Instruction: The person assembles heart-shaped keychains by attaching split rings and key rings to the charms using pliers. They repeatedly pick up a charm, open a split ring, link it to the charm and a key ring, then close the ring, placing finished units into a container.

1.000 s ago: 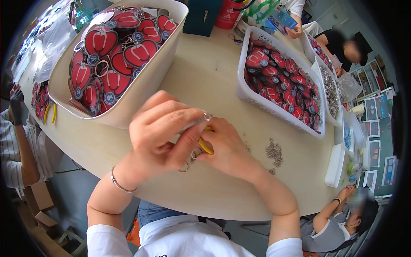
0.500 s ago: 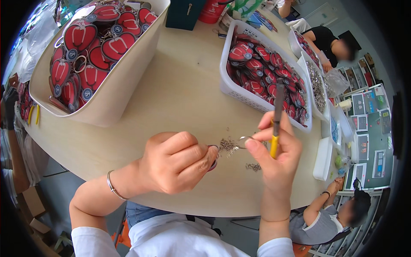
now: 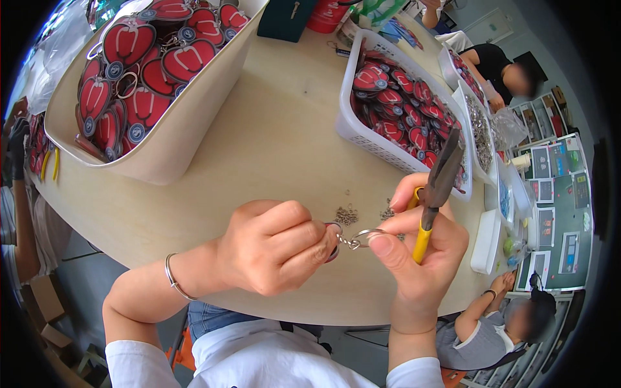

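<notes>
My left hand point(image 3: 278, 246) is closed around a keychain pendant point(image 3: 334, 251), mostly hidden by the fingers with only its dark rim showing. A short chain runs from it to a metal key ring point(image 3: 367, 234). Thumb and fingers of my right hand point(image 3: 417, 252) pinch that ring. The same hand also keeps a pair of pliers point(image 3: 441, 173) with yellow handles lodged between its fingers, dark jaws pointing up and away. Beyond my hands, a small heap of metal jump rings point(image 3: 347, 215) lies on the table, with another little pile point(image 3: 387, 213) partly behind the right hand.
A tall cream bin point(image 3: 187, 142) of red heart-shaped keychains stands at the left. A white perforated basket point(image 3: 365, 139) holds more red pieces at the right. Several trays, one with metal parts point(image 3: 477, 126), line the table's right edge. Other people sit around the table point(image 3: 272, 123).
My right hand has turned, so the pliers now lean right with their jaws more visible. The ring and short chain now show clearly between my hands.
</notes>
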Demonstrator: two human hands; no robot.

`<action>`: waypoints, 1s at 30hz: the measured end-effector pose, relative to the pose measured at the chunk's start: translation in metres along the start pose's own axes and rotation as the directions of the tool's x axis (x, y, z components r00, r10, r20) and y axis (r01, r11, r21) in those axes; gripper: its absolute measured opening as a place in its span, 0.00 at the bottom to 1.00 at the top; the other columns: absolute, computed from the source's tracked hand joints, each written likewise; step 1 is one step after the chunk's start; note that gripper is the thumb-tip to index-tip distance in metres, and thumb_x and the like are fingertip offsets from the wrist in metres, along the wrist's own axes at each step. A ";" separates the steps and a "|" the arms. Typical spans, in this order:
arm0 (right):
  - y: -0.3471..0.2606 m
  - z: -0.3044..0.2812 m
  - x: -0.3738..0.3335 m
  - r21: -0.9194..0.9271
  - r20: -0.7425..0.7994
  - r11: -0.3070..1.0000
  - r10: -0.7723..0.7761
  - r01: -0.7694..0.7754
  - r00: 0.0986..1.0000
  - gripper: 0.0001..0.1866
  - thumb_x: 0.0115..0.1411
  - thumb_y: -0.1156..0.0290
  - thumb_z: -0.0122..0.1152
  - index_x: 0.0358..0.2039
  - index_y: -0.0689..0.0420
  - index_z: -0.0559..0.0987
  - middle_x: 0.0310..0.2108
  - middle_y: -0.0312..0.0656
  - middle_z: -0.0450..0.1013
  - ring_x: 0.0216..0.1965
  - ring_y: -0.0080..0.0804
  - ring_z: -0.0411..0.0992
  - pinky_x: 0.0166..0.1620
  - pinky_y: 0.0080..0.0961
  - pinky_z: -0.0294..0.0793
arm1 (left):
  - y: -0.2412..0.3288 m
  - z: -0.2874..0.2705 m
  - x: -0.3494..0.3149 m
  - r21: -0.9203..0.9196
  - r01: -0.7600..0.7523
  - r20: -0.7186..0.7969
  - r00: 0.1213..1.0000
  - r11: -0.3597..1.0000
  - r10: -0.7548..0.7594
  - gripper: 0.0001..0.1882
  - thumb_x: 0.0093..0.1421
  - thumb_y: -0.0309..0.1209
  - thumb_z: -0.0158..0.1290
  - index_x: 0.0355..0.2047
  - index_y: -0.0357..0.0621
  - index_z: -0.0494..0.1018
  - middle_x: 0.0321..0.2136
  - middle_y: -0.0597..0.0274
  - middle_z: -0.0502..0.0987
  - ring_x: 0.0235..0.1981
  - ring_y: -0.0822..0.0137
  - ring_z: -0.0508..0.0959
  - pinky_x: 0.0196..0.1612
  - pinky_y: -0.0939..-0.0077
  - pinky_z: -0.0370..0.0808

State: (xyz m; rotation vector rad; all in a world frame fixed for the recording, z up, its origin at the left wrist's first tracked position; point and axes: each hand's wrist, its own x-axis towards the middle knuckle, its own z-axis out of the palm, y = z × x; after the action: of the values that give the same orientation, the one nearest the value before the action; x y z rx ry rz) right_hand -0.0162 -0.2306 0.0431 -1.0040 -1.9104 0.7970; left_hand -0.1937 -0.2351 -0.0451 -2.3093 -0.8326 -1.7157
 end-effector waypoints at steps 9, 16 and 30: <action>-0.001 -0.001 -0.003 -0.025 -0.034 1.000 0.011 -0.012 0.999 0.08 0.45 0.74 0.73 0.24 0.62 0.81 0.34 0.44 0.65 0.32 0.28 0.65 0.34 0.20 0.65 | 0.000 -0.002 0.001 0.006 -0.017 -0.006 1.000 1.000 0.017 0.10 0.36 0.22 0.60 0.24 0.36 0.76 0.18 0.69 0.68 0.19 0.74 0.67 0.14 0.84 0.63; -0.001 -0.001 -0.003 -0.013 -0.064 0.999 0.036 -0.037 0.997 0.09 0.45 0.73 0.73 0.24 0.62 0.81 0.34 0.43 0.65 0.34 0.29 0.64 0.35 0.21 0.65 | 0.001 -0.002 0.001 0.030 -0.037 -0.033 0.999 0.999 0.038 0.09 0.37 0.21 0.60 0.23 0.37 0.77 0.18 0.69 0.68 0.19 0.74 0.67 0.14 0.84 0.63; 0.012 -0.027 -0.033 -0.237 0.230 0.971 0.017 0.039 0.973 0.19 0.41 0.61 0.75 0.20 0.62 0.77 0.35 0.42 0.69 0.31 0.36 0.67 0.35 0.28 0.69 | -0.002 -0.020 0.004 0.079 -0.163 -0.062 0.984 0.983 0.168 0.11 0.40 0.19 0.60 0.28 0.38 0.80 0.25 0.64 0.79 0.21 0.73 0.66 0.18 0.84 0.60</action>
State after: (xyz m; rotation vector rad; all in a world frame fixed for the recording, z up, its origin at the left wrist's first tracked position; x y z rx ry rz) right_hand 0.0226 -0.2492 0.0342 -1.0820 -2.2526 0.7128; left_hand -0.2107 -0.2402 -0.0348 -2.1908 -0.6596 -1.6546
